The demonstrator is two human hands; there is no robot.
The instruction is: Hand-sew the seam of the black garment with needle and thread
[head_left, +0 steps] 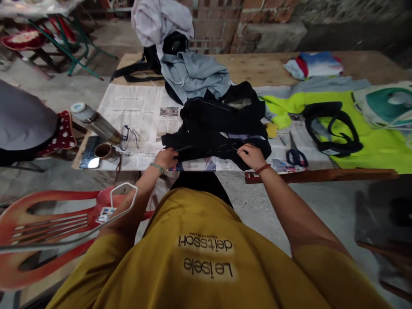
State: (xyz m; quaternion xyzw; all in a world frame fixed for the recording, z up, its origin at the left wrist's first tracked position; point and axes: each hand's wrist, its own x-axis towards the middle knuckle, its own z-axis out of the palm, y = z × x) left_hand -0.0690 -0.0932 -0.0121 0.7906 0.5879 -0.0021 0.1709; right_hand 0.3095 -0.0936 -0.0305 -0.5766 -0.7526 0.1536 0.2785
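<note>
A black garment (pixel 219 116) with pale stitch lines lies spread over newspaper on the table in front of me. My left hand (pixel 168 158) is closed on its near left edge, fingertips on the cloth. At the near right part, my right hand (pixel 252 156) pinches the black cloth, thumb and fingers together. Whether a needle or other small item is in that pinch cannot be made out. Beside my right hand lie dark-handled scissors (pixel 296 157), their blades pointing away from me.
Left on the table (pixel 257 71) stand a flask (pixel 96 122), a cup (pixel 104 152), glasses (pixel 130 136) and a phone (pixel 90 152). Grey clothing (pixel 196 75) is heaped behind. An iron (pixel 386 103) and black strap (pixel 334 148) rest on yellow-green cloth (pixel 363 150). A red chair (pixel 51 219) is lower left.
</note>
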